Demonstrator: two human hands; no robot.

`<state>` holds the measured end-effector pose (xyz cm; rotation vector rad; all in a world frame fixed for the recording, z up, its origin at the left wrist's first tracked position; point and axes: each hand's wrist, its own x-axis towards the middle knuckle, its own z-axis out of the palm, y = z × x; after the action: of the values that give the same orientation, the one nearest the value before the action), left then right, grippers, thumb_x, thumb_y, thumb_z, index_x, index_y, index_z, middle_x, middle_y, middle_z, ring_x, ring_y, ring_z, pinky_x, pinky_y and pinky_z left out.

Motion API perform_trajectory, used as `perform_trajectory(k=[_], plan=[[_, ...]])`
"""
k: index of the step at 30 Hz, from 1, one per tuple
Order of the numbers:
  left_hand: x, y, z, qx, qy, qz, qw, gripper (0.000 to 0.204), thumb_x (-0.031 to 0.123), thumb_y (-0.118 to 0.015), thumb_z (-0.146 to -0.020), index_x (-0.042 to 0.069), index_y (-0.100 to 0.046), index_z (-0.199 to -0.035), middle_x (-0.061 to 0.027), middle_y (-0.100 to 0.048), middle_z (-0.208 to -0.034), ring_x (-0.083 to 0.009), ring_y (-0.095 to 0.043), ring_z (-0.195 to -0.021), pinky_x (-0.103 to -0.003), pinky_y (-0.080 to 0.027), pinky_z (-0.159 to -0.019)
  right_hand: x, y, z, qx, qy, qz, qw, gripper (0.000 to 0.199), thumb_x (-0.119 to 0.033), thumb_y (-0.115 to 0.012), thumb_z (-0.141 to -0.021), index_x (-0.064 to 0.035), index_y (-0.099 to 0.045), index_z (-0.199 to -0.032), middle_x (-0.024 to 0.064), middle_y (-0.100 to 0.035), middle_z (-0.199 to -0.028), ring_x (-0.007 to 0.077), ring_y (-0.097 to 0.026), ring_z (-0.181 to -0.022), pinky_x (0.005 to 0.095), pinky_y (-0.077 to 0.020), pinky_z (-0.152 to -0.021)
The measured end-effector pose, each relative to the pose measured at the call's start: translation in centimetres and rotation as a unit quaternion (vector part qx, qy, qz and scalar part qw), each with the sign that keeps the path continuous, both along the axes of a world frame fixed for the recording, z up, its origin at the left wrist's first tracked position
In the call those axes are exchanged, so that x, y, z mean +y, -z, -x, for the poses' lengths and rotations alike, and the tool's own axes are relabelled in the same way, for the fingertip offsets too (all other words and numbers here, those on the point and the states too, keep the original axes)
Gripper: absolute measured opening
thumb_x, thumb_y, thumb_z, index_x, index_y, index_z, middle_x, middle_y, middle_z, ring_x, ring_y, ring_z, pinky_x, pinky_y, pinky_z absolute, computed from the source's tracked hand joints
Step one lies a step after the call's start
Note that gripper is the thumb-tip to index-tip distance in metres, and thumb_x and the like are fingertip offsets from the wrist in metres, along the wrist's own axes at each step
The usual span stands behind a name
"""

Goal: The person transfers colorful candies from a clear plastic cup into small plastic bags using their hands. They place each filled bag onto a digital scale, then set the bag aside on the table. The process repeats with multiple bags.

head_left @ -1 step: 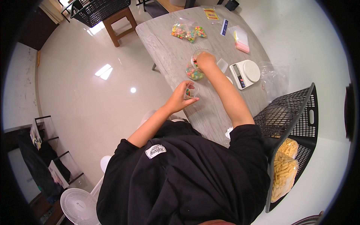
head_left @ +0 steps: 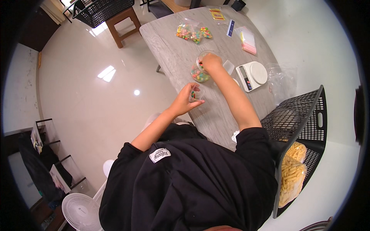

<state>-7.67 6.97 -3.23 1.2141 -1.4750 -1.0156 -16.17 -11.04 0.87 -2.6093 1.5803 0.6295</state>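
Observation:
A clear round jar (head_left: 199, 76), part full of small pastel and bright candies, stands on the grey wood-grain table (head_left: 216, 111). My right hand (head_left: 212, 62) is down in its mouth, fingers curled and mostly hidden; what they hold, if anything, cannot be seen. Nearer to me, at the table's left edge, my left hand (head_left: 189, 98) grips a small clear plastic cup (head_left: 197, 93) between thumb and fingers. Several coloured candies lie in the cup. Bags of similar candies (head_left: 194, 32) rest beyond the jar.
A white kitchen scale (head_left: 250, 77) sits right of the jar, near a clear plastic bag (head_left: 283, 81). Farther back lie a stack of small bags (head_left: 248, 40) and a blue strip (head_left: 230, 28). A black basket (head_left: 302, 119) with bagged yellow snacks (head_left: 293, 177) stands close on my right.

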Motion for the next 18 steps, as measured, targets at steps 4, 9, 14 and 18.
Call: perform_trajectory(k=[4, 9, 14, 18], plan=[[-0.7, -0.2, -0.4, -0.006, 0.0, 0.009, 1.0, 0.06, 0.023, -0.075, -0.074, 0.002, -0.04, -0.118, -0.0152, -0.054, -0.106, -0.0234, -0.054, -0.101, -0.034, -0.047, -0.082, -1.0, 0.2, -0.1, -0.003, -0.008, -0.007, 1.0, 0.021, -0.02, -0.057, -0.082, -0.0088, -0.069, -0.096, 0.0123, -0.065, -0.102, 0.0249, -0.064, -0.094, 0.0369, -0.0516, -0.075], [-0.7, -0.3, -0.3, -0.001, 0.004, -0.004, 1.0, 0.06, 0.023, -0.074, -0.074, 0.002, -0.04, -0.118, -0.0152, -0.054, -0.106, -0.0234, -0.054, -0.102, -0.034, -0.047, -0.083, -0.9, 0.5, -0.2, 0.017, -0.038, -0.01, 0.999, 0.028, -0.024, -0.051, -0.085, -0.0058, -0.068, -0.098, 0.0118, -0.065, -0.104, 0.0241, -0.063, -0.097, 0.0361, -0.0498, -0.077], [-0.5, -0.6, -0.5, 0.015, 0.003, -0.015, 1.0, 0.059, 0.022, -0.074, -0.074, 0.002, -0.04, -0.118, -0.0149, -0.054, -0.106, -0.0224, -0.054, -0.101, -0.034, -0.046, -0.083, -1.9, -0.3, -0.2, 0.053, -0.075, -0.1, 0.991, 0.028, -0.027, -0.055, -0.083, -0.0092, -0.068, -0.098, 0.0115, -0.065, -0.103, 0.0264, -0.063, -0.095, 0.0373, -0.0488, -0.078], [-0.5, -0.4, -0.5, 0.016, -0.003, -0.011, 1.0, 0.059, 0.022, -0.074, -0.074, 0.003, -0.04, -0.118, -0.0147, -0.054, -0.106, -0.0215, -0.054, -0.1, -0.034, -0.046, -0.082, -1.6, 0.4, -0.4, 0.028, -0.027, -0.073, 0.997, 0.03, -0.027, -0.065, -0.077, -0.0166, -0.067, -0.104, 0.0127, -0.064, -0.106, 0.0271, -0.062, -0.097, 0.0376, -0.0482, -0.081]])
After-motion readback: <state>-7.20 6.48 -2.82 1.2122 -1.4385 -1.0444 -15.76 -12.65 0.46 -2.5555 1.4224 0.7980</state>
